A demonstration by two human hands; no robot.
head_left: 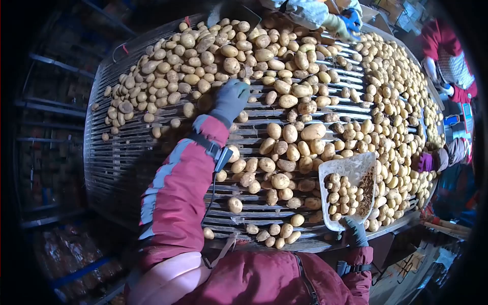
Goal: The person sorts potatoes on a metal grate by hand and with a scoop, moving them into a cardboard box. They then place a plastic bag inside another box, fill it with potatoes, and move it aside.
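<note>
My left hand [231, 101], in a dark grey glove, reaches over the slatted sorting table [254, 113] among loose potatoes [229, 51]. Its fingers curl down into a rounded, closed shape, and anything inside them is hidden. Low on the right, my right hand [355, 235], also gloved, is wrapped round the handle end of a pale plastic scoop [335, 175]. Inside the scoop are several small potatoes [343, 195] and some brown crumbs or debris along its right side. The scoop lies over the potatoes near the table's front edge.
More potatoes [396, 101] cover the right side of the table thickly. At the back, another person's blue-gloved hand [351, 23] is at the potatoes. On the right are a person in red [450, 56] and a purple-gloved hand [426, 161]. Metal racks [56, 107] stand at left.
</note>
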